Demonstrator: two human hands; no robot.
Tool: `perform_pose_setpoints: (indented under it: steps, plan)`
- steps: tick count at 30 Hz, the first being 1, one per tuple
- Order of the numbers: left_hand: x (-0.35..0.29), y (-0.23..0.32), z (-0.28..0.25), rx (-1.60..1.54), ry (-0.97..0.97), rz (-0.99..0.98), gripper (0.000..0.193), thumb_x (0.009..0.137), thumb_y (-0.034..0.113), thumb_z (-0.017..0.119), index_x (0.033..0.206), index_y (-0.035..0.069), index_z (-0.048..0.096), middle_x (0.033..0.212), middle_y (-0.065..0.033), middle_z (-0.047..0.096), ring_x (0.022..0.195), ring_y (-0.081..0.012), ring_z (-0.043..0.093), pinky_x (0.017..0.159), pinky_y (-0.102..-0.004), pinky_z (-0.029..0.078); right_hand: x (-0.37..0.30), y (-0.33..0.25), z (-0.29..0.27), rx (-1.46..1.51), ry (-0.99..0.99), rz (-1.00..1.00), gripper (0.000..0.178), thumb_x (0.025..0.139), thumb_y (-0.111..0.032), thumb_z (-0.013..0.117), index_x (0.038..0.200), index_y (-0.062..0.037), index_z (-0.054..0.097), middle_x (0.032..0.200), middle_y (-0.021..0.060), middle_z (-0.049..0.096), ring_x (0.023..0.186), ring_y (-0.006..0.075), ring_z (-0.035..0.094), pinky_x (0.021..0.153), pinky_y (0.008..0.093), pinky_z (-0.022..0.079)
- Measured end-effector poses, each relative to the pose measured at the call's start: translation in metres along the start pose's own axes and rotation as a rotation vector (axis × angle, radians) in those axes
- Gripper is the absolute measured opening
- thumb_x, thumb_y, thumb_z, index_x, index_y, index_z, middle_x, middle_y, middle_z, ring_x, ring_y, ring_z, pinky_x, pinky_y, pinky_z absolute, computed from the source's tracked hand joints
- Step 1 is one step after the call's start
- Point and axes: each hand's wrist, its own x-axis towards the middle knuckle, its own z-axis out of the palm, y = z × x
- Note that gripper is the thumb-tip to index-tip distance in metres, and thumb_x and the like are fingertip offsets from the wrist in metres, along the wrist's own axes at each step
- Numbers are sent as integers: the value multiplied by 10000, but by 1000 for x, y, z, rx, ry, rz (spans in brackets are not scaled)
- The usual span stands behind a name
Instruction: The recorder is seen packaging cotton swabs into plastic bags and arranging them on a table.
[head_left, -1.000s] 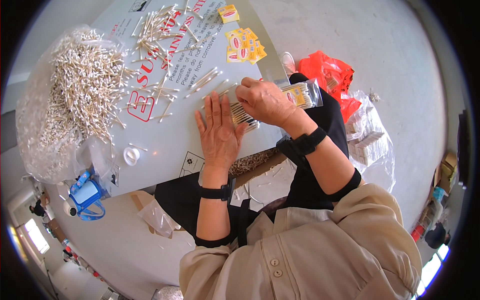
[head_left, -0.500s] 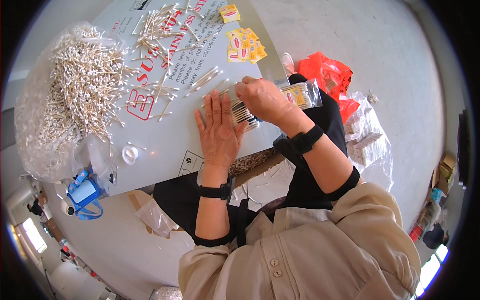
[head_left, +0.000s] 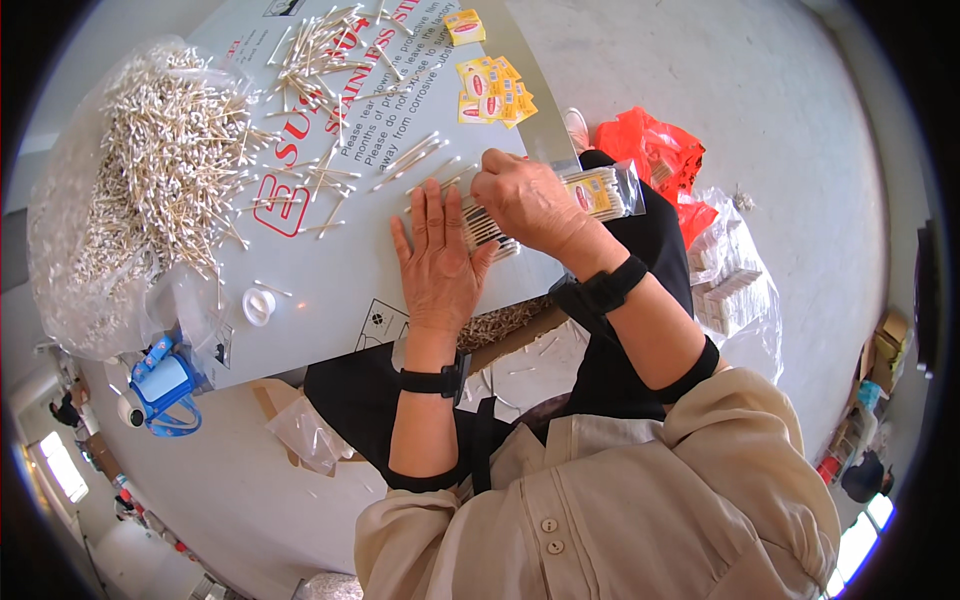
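My left hand (head_left: pixel 438 262) lies flat on the table, fingers stretched out, its thumb beside a row of cotton swabs (head_left: pixel 484 230) laid side by side. Over the row's other end my right hand (head_left: pixel 530 203) is closed, fingertips bent inward; what they pinch is hidden. Just right of that hand, at the table's edge, shows a clear bag of cotton swabs (head_left: pixel 612 190) with a yellow card (head_left: pixel 590 194) inside. A few loose swabs (head_left: pixel 415 155) lie beyond my left fingertips.
A large clear bag of cotton swabs (head_left: pixel 165 150) stands at the left, with a scattered pile (head_left: pixel 320 55) beside it. Yellow cards (head_left: pixel 492 90) lie at the far edge. A white round lid (head_left: pixel 258 306) and a blue strapped case (head_left: pixel 165 390) are near left. A red bag (head_left: pixel 655 145) sits on the floor.
Hardly anything differs. My right hand has shifted very slightly over the row of swabs; my left hand stays flat in place.
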Motion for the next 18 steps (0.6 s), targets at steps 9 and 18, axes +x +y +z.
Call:
perform_pose_setpoints:
  steps: [9,18]
  plan:
    - [0,1,0,-8,23,1,785,892,432,623,1508,69,299,1589,-135,248,1476,-313,212,1175,-561,131,3,14,2,120,-67,-48,93,826,-72,635,788,-11,575,854,135,555,798,339,627,697,422,526]
    - [-1,-1,-1,-17,-8,10,781,915,419,586,1536,88,247,1606,-126,211,1486,-314,180,1180,-546,109,12,-1,-3,78,-97,189,40,792,-35,598,775,0,585,812,156,611,783,359,634,662,416,513]
